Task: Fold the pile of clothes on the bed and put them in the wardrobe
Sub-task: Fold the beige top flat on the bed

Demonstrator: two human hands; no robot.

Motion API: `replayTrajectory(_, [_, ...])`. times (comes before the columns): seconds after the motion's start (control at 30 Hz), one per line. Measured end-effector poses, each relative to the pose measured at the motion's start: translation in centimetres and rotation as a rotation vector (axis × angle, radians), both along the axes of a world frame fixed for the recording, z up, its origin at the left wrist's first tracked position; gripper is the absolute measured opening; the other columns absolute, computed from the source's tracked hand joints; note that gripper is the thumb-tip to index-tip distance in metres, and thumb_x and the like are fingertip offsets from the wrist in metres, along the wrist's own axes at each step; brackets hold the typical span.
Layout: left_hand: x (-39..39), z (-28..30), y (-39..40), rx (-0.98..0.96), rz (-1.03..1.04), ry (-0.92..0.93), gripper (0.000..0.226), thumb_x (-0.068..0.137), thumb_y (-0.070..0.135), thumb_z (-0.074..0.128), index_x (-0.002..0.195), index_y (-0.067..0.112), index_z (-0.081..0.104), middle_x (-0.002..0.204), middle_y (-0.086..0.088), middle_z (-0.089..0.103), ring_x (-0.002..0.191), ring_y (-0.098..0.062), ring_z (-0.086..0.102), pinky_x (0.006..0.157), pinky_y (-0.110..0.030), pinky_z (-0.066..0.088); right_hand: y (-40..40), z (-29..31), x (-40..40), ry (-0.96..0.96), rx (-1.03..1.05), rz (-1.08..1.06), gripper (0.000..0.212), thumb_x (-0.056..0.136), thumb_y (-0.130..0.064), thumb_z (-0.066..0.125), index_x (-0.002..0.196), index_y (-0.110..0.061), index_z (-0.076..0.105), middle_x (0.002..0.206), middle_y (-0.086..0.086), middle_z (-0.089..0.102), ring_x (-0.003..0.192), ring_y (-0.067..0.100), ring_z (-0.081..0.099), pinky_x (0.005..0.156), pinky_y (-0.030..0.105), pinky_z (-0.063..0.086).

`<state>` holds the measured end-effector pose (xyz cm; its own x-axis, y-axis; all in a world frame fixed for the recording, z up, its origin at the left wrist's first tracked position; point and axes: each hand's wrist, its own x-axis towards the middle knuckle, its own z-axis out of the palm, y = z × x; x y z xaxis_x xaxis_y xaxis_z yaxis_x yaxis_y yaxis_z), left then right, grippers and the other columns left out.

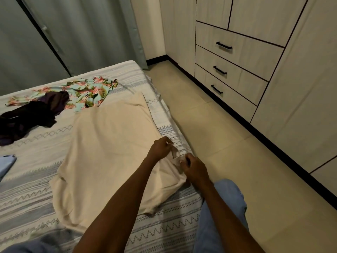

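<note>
Both hands, left hand (161,147) and right hand (194,168), are pinched on one corner of the cream garment (109,152) spread mid-frame on the bed (164,225); soft, light, floppy stuff, probably best gripped at corners.

A plain cream cloth garment (109,152) lies on a white bedsheet with grey zigzag and diamond bands (164,225). Beyond it are a turquoise garment printed with pink and green leaves (87,90) and a dark purple crumpled garment (32,114).
</note>
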<state>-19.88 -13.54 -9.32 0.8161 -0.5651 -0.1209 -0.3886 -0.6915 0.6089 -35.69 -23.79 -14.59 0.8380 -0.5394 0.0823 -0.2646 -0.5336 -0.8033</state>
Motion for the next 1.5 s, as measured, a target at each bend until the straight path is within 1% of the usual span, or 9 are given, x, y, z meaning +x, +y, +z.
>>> replayTrajectory(0.17, [-0.6, 2.3, -2.0, -0.396, 0.006, 0.168, 0.027, 0.094, 0.005, 0.052, 0.117, 0.014, 0.064, 0.107, -0.003, 0.072, 0.100, -0.014, 0.065, 0.078, -0.021, 0.049, -1.8, 0.3, 0.0, -0.091, 0.522, -0.522, 0.017, 0.089, -0.028, 0.065, 0.091, -0.012, 0.062, 0.089, 0.007, 0.067, 0.086, 0.032, 0.063, 0.077, 0.045, 0.054])
replayTrajectory(0.33, [-1.3, 0.9, -2.0, -0.228, -0.167, 0.107, 0.058, 0.079, -0.013, 0.038, 0.126, 0.010, 0.062, 0.121, -0.009, 0.069, 0.115, -0.021, 0.063, 0.099, -0.026, 0.046, -3.6, -2.3, 0.1, 0.050, 0.758, -0.648, 0.022, 0.082, -0.023, 0.058, 0.102, -0.031, 0.061, 0.114, 0.011, 0.070, 0.096, 0.033, 0.067, 0.085, 0.049, 0.058])
replayTrajectory(0.5, [-1.7, -0.3, 1.4, -0.149, -0.104, 0.010, 0.047, 0.081, -0.013, 0.043, 0.115, 0.006, 0.069, 0.120, -0.009, 0.067, 0.107, -0.023, 0.061, 0.085, -0.021, 0.041, -2.3, -0.5, 0.0, 0.148, 0.417, -0.549, 0.045, 0.090, -0.011, 0.054, 0.134, -0.021, 0.052, 0.135, 0.009, 0.054, 0.120, 0.034, 0.052, 0.099, 0.043, 0.045])
replayTrajectory(0.7, [-0.7, -0.7, 8.0, -0.220, 0.057, -0.042, 0.049, 0.080, -0.013, 0.038, 0.102, 0.012, 0.075, 0.112, -0.006, 0.071, 0.102, -0.020, 0.062, 0.083, -0.019, 0.041, 1.5, 1.1, 1.6, -0.111, -0.202, -0.168, 0.022, 0.085, -0.009, 0.064, 0.102, -0.021, 0.070, 0.108, 0.002, 0.069, 0.108, 0.030, 0.055, 0.087, 0.042, 0.046])
replayTrajectory(0.9, [0.3, 0.4, 17.3, -0.231, 0.312, -0.099, 0.044, 0.083, -0.010, 0.039, 0.097, 0.013, 0.074, 0.113, -0.001, 0.069, 0.100, -0.013, 0.060, 0.084, -0.022, 0.043, 9.6, 3.5, 6.4, -0.111, -0.226, 0.283, 0.021, 0.089, -0.022, 0.057, 0.102, -0.021, 0.073, 0.098, -0.002, 0.073, 0.094, 0.028, 0.061, 0.082, 0.041, 0.050])
replayTrajectory(1.1, [1.9, 1.3, 29.5, -0.071, 0.715, -0.246, 0.037, 0.083, -0.003, 0.043, 0.101, 0.016, 0.070, 0.121, -0.008, 0.060, 0.107, -0.032, 0.058, 0.090, -0.042, 0.046, 19.8, 4.7, 11.5, 0.113, -0.205, 0.670, 0.028, 0.099, -0.029, 0.054, 0.124, -0.025, 0.066, 0.120, -0.006, 0.068, 0.110, 0.019, 0.059, 0.089, 0.031, 0.043])
replayTrajectory(1.27, [2.4, 1.2, 38.6, 0.044, 1.053, -0.011, 0.037, 0.092, 0.023, 0.056, 0.126, 0.010, 0.053, 0.131, -0.018, 0.049, 0.121, -0.042, 0.048, 0.100, -0.047, 0.041, 28.6, 4.9, 14.9, 0.143, -0.242, 0.900, 0.032, 0.099, -0.032, 0.054, 0.130, -0.028, 0.062, 0.130, -0.003, 0.062, 0.115, 0.022, 0.058, 0.097, 0.035, 0.043])
replayTrajectory(1.4, [3.5, -0.7, 42.7, 0.005, 0.998, 0.160, 0.056, 0.084, 0.047, 0.062, 0.118, 0.003, 0.058, 0.119, -0.021, 0.062, 0.113, -0.040, 0.059, 0.093, -0.043, 0.049, 33.7, 4.6, 16.3, 0.172, -0.336, 0.991, 0.029, 0.099, -0.030, 0.053, 0.124, -0.031, 0.067, 0.121, 0.005, 0.061, 0.114, 0.030, 0.056, 0.094, 0.041, 0.046])
replayTrajectory(1.5, [4.3, -0.6, 42.5, -0.052, 1.022, 0.193, 0.065, 0.091, 0.050, 0.062, 0.126, -0.004, 0.049, 0.126, -0.023, 0.060, 0.118, -0.040, 0.057, 0.094, -0.040, 0.047, 36.1, 4.0, 15.6, 0.160, -0.485, 0.984, 0.031, 0.093, -0.053, 0.056, 0.106, -0.029, 0.071, 0.111, 0.004, 0.064, 0.107, 0.029, 0.058, 0.084, 0.038, 0.044])
